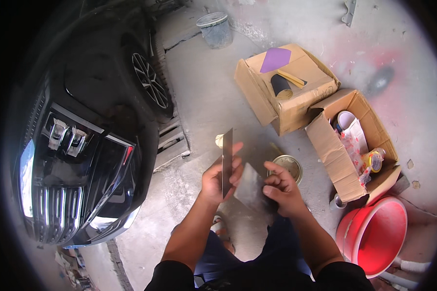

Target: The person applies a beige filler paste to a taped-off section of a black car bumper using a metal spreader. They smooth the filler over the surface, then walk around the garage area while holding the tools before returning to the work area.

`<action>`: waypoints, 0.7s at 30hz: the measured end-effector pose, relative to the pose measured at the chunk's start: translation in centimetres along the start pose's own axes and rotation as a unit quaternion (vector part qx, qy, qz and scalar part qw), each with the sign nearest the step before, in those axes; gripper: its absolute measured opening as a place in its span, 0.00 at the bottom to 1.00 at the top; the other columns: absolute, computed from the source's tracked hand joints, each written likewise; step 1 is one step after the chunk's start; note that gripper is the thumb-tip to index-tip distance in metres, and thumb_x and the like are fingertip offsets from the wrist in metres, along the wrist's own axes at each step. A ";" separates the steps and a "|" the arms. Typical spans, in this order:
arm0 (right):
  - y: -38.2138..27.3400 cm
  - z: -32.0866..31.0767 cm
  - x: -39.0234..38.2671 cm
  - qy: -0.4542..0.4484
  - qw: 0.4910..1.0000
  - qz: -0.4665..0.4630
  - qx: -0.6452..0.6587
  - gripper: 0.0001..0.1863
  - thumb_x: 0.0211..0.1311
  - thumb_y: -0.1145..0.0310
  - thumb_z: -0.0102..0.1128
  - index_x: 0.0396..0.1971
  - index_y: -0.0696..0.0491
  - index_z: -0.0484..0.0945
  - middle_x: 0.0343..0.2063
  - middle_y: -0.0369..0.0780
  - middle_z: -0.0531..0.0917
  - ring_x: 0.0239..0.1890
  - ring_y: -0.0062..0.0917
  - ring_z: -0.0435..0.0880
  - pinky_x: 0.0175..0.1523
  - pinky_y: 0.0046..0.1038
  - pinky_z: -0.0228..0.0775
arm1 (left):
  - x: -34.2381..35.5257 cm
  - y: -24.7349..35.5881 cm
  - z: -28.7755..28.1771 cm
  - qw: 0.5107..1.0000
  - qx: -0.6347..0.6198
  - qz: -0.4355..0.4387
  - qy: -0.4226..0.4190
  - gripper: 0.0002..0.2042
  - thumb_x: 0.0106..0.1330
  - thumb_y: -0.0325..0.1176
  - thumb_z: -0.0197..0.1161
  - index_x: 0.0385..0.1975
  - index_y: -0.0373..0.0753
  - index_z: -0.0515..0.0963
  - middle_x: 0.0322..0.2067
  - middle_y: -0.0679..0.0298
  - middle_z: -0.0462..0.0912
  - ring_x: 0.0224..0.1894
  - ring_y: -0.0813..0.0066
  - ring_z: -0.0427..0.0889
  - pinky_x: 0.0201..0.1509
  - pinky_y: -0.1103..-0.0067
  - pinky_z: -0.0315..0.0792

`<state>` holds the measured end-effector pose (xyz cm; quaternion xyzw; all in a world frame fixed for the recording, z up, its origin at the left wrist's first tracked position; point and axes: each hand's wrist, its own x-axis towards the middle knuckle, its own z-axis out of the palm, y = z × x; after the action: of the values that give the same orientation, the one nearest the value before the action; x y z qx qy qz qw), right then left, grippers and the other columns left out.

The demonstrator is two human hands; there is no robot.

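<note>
My left hand (212, 180) is closed around a thin, flat putty scraper (227, 162), seen nearly edge-on. A dab of cream-coloured paste (220, 140) clings near its upper end. Just to the right, my right hand (285, 192) grips a second flat, greyish scraper (249, 188), smeared by motion. Its fingers are curled and its far edge is blurred, so I cannot tell exactly how it is held. The two scrapers are close together in front of my body. Beyond my right hand, a round open tin (292, 165) stands on the floor, partly covered by my fingers.
A black car (94, 68) with a spoked wheel (150, 80) fills the left. At the right are a closed cardboard box (303, 104) topped with purple sandpaper (276, 59), an open box (327, 162) of supplies and a red tub (349, 233). A bucket (216, 34) stands farther back.
</note>
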<state>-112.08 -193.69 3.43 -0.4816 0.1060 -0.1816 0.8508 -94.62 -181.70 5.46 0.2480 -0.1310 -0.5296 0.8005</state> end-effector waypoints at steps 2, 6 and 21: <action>-0.1 2.5 0.3 0.003 0.999 0.044 0.007 0.32 0.58 0.75 0.62 0.62 0.52 0.61 0.36 0.35 0.77 0.39 0.15 0.75 0.45 0.18 0.66 | -0.1 -0.2 -0.4 1.000 0.025 -0.004 0.004 0.30 0.64 0.38 0.53 0.65 0.33 0.58 0.31 0.69 0.70 0.26 0.79 0.68 0.32 0.83 0.65; -1.5 3.9 2.7 0.041 0.998 0.035 -0.027 0.30 0.59 0.73 0.62 0.61 0.54 0.62 0.36 0.37 0.78 0.39 0.16 0.76 0.46 0.20 0.67 | -0.4 -0.2 0.6 0.998 0.040 -0.040 0.021 0.27 0.64 0.40 0.54 0.61 0.32 0.63 0.30 0.70 0.70 0.25 0.81 0.67 0.31 0.84 0.63; 0.6 0.5 1.6 0.034 0.998 0.048 0.028 0.25 0.58 0.77 0.60 0.57 0.54 0.68 0.32 0.32 0.76 0.36 0.13 0.73 0.44 0.17 0.66 | -0.2 0.0 -1.3 0.792 0.512 0.284 0.172 0.23 0.67 0.26 0.54 0.62 0.32 0.63 0.50 0.61 0.73 0.52 0.71 0.72 0.56 0.79 0.65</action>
<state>-110.36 -193.69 3.18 -0.4454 0.1524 -0.1594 0.8678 -94.09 -181.22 4.37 0.6602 -0.3079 -0.0827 0.6801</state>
